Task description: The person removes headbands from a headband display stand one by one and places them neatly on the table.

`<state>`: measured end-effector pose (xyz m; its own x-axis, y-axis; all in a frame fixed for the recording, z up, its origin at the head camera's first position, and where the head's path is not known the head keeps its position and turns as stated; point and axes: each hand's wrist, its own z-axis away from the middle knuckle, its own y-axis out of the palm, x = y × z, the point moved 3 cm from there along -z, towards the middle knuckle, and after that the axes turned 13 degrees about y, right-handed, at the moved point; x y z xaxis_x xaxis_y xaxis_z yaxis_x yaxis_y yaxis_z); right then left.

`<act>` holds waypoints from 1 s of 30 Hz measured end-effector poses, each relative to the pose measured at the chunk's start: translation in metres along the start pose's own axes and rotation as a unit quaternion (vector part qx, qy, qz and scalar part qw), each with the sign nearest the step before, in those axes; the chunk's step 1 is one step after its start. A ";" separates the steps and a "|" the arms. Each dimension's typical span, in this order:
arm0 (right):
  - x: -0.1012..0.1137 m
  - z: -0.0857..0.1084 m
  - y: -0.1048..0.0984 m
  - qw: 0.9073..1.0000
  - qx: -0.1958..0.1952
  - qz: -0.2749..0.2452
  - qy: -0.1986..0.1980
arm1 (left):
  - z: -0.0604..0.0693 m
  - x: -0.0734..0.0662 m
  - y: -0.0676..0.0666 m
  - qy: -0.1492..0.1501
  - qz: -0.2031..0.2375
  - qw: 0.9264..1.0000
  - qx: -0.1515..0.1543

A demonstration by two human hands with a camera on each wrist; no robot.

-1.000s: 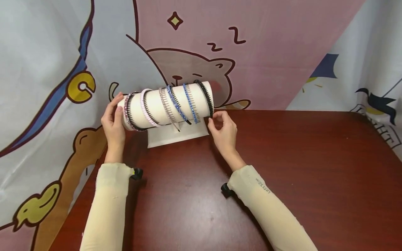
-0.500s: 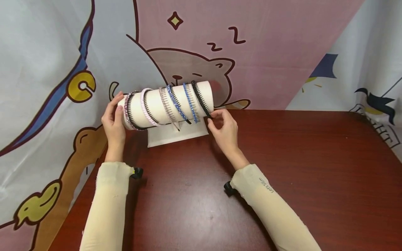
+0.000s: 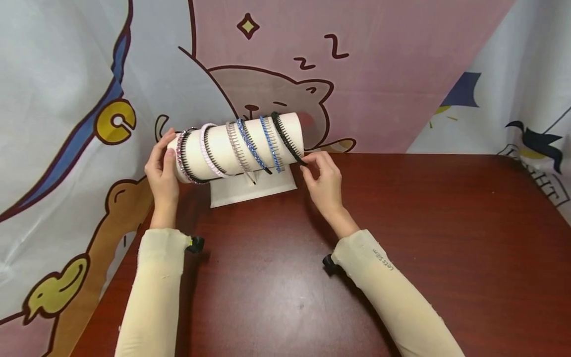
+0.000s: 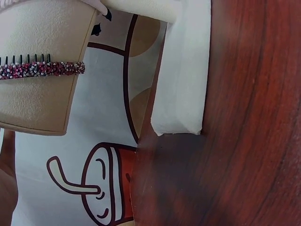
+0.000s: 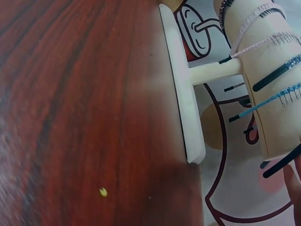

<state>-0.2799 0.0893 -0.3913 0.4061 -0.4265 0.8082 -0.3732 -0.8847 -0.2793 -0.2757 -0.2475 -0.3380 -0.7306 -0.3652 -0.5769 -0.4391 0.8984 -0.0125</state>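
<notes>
Your left hand grips the left end of the white roll, thumb in front. Your right hand, at the right end of the roll, pinches the lower tip of the black band between thumb and fingers; that band slants around the roll's right end. Along the roll from its left end you have the pink glitter band, the lilac band, the thin pale band, the blue glitter band and the thin blue band. A post joins the underside of the roll to the white base, which sits below it on the table. Behind the roll hangs a printed cloth.
</notes>
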 end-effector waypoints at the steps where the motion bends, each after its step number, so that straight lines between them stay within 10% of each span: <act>1: 0.000 -0.001 -0.001 1.000 -0.003 -0.007 -0.002 | 0.000 0.000 0.000 -0.002 -0.001 1.000 0.000; 30: -0.010 -0.043 -0.041 0.990 -0.081 -0.086 0.074 | 0.002 0.034 -0.007 0.005 -0.003 1.000 0.007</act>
<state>-0.3048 0.1376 -0.3653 0.3534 -0.2291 0.9070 -0.4427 -0.8951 -0.0535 -0.2961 -0.2660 -0.3595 -0.7327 -0.3730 -0.5692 -0.4359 0.8995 -0.0284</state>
